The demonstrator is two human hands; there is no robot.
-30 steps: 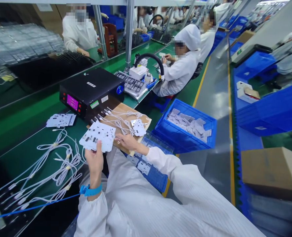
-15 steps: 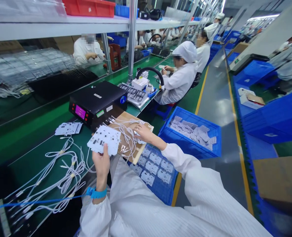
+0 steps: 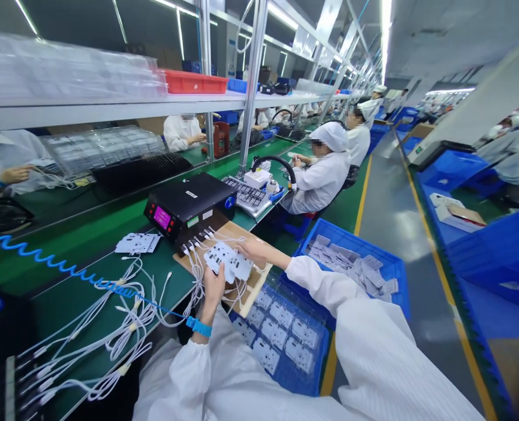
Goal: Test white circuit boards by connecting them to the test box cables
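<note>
My left hand (image 3: 213, 286) grips a white circuit panel (image 3: 226, 261) by its near edge and holds it over a cardboard pad (image 3: 247, 290). My right hand (image 3: 251, 250) rests on the far right side of the same panel, fingers curled on its edge. White cables (image 3: 200, 251) run from a black tester box (image 3: 189, 206) with a pink display down under the panel. A blue wrist strap (image 3: 199, 326) sits on my left wrist, tied to a blue coiled cord (image 3: 44, 257).
Another white panel (image 3: 137, 242) lies on the green bench left of the tester. A bundle of white cables (image 3: 110, 327) spreads at the near left. A blue tray of panels (image 3: 285, 336) is by my lap, a blue bin (image 3: 356, 272) beyond. Co-workers in white sit further along the line.
The camera tilted up and the view widened. My left hand carried the panel rightward over the cardboard pad. My right hand moved from the pad's small board onto the panel.
</note>
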